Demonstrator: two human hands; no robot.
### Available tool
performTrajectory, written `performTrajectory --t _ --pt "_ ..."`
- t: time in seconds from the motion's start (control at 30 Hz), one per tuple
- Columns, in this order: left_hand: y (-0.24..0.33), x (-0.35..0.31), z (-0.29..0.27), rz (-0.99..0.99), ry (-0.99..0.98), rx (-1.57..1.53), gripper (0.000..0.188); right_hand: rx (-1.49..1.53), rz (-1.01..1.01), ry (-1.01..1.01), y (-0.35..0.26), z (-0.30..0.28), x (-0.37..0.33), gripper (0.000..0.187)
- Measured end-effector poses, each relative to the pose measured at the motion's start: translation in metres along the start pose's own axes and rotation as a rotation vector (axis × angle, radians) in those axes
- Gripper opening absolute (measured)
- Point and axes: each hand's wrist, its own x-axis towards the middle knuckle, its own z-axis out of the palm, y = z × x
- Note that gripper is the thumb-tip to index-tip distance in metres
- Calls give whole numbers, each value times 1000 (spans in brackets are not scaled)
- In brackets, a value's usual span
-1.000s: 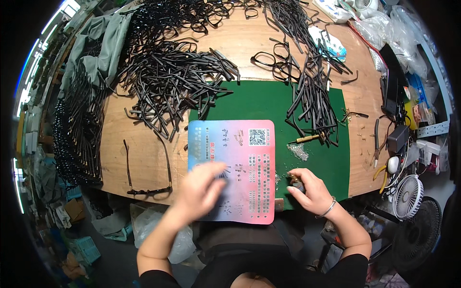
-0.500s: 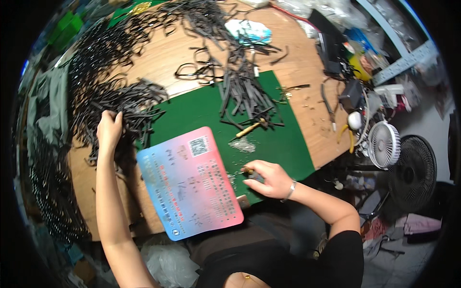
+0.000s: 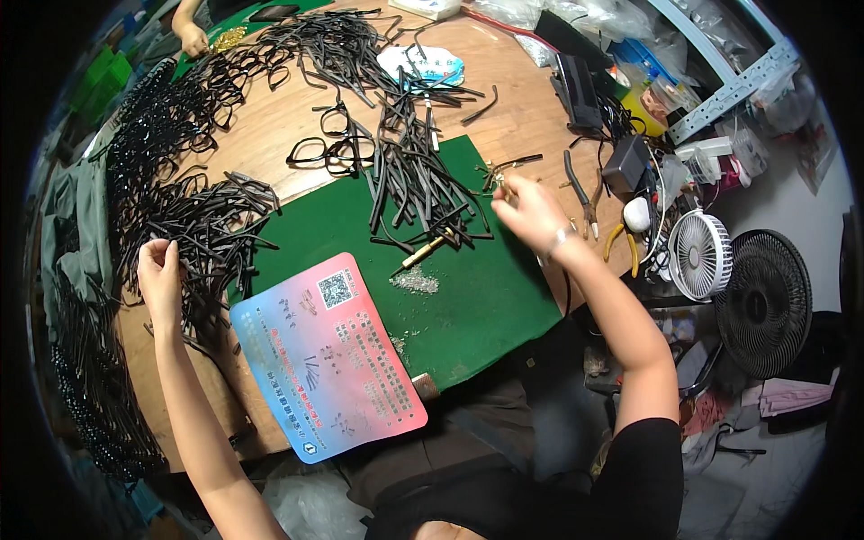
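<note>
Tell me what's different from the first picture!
The left hand moved left, from over the pink-blue mat to the black glasses arms. The right hand moved forward and right, to the edge of the green mat; its grip is unclear. The gold tool stayed.

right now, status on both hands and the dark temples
Left hand at left pile of dark temples. Right hand near small gold pieces. Gold rod-shaped tool between hands, on green mat.

Wooden table under a green mat, heaped dark eyeglass temples, black frames and pliers.
</note>
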Motion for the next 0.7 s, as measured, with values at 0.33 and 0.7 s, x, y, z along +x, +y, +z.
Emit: performTrajectory --t 0.33,0.7 --pt "137 -181 16 -286 -388 -534 39 -66 -8 -54 24 3 14 23" --pt "154 -272 63 -626 -1056 -750 29 704 135 -847 -58 36 -112 14"
